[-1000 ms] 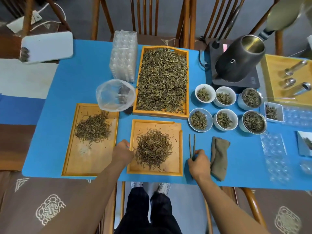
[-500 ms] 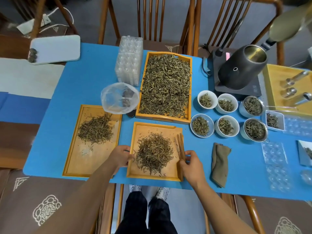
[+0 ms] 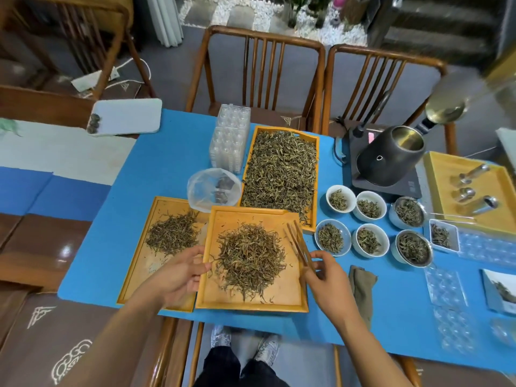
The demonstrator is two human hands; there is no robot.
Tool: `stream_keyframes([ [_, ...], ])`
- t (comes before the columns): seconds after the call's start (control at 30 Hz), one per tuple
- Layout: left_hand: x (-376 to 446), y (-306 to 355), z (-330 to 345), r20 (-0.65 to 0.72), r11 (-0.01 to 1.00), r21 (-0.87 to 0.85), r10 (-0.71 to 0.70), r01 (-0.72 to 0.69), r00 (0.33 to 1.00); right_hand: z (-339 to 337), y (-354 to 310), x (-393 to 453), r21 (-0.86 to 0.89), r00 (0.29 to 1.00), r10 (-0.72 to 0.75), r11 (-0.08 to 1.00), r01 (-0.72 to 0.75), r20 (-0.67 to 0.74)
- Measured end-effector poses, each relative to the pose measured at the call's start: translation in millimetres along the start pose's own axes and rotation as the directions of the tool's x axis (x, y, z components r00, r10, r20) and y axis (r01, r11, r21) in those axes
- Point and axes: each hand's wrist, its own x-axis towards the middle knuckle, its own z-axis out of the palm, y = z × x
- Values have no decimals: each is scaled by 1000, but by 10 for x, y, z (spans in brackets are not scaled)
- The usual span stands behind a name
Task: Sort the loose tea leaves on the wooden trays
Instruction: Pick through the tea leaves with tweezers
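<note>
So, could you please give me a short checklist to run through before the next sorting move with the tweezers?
1. Right hand holds the wooden tweezers: ok.
2. Left hand grips the middle tray at its left edge: ok.
3. Tea pile heaped inside that tray: ok.
4. Middle tray sits flat: not ok, it overlaps the left tray.
5. Tweezer tips open: cannot tell.

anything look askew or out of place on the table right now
Yes: the small wooden tray with a tea pile, gripped by the left hand, overlaps the left wooden tray and the long full tray's corner.
</note>
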Motion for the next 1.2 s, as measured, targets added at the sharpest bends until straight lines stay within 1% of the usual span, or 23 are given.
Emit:
stream_keyframes([
  [0.07,-82,89,77,-10,999,-25,48,-48,999,-80,-175,-8,-82,996,-81,994,78,-27],
  [0.17,-142,191,190,-37,994,1,112,-112,993,-173,-473,-16,-171,971,-230,961,216,-64],
  [0.3,-173,258,308,-52,985,-20,168,-169,984,-217,-797,-82,-258,934,-355,900,351,34],
  [0.43,-188,287,372,-64,979,-13,203,-204,977,-187,-889,-164,-293,907,-410,860,418,92],
  [0.53,-213,294,367,-61,978,-10,209,-210,976,-172,-860,-184,-335,921,-378,859,386,91],
  [0.67,-234,218,345,-82,981,15,192,-191,978,-177,-789,-226,-374,944,-325,870,321,54],
  [0.8,-237,83,338,-95,988,7,154,-154,983,-177,-726,-318,-371,958,-287,889,267,2],
  [0.97,-238,-49,372,-73,991,-21,127,-128,989,-78,-676,-469,-353,967,-240,901,253,80],
  [1.2,-301,-87,405,-47,991,-18,134,-135,990,-190,-669,-508,-361,971,-238,909,209,-37],
])
